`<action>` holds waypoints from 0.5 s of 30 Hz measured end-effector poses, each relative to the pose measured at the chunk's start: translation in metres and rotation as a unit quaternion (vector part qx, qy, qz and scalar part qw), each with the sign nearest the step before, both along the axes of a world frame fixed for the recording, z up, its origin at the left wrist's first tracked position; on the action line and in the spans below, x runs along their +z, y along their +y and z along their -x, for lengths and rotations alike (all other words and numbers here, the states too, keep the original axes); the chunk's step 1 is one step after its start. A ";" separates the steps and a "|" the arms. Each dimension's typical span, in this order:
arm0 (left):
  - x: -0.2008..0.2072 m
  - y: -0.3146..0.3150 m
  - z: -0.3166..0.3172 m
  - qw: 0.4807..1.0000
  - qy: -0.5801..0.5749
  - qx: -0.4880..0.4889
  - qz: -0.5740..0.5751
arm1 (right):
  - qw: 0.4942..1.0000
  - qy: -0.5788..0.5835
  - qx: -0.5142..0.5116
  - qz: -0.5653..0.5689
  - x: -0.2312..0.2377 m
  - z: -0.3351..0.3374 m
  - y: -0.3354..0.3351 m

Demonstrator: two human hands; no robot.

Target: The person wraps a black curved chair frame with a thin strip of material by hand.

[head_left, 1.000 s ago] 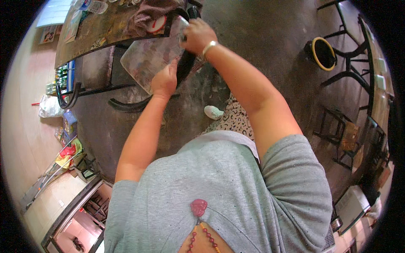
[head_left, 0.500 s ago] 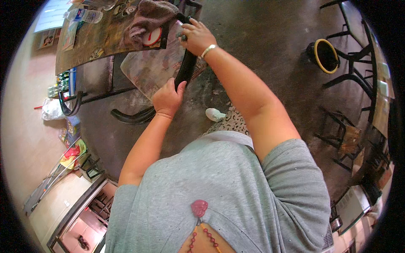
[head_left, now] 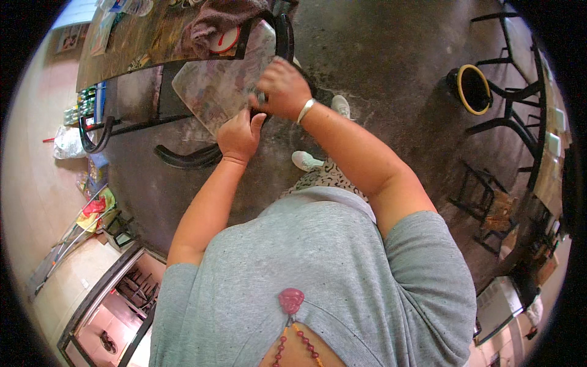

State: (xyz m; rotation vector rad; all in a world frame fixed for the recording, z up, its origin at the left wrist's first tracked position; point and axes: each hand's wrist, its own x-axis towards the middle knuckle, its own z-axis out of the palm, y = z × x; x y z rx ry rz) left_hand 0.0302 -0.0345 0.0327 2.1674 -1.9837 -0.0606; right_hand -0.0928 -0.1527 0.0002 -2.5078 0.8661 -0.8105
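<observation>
Right hand [head_left: 282,88] lowered beside left hand [head_left: 239,136]; both gripping chair [head_left: 214,92] (patterned seat, black frame).

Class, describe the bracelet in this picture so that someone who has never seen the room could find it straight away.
Start at the patterned chair seat beside the cluttered table at the top of the picture. The person's two hands meet at its near edge; the right hand is the upper one. The bracelet is the thin pale band round that wrist, the only shiny ring there; the left hand has a bare wrist.
</observation>
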 end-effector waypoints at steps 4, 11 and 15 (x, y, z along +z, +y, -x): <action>0.000 -0.002 0.004 1.000 -0.022 0.005 0.007 | 0.989 0.050 -0.127 0.051 -0.007 -0.001 -0.044; 0.020 0.019 -0.014 0.993 0.047 0.062 -0.093 | 0.993 0.059 -0.018 0.101 0.017 -0.011 0.011; 0.014 0.071 -0.063 0.990 0.061 0.116 -0.044 | 0.995 0.036 0.078 0.044 0.040 -0.029 0.080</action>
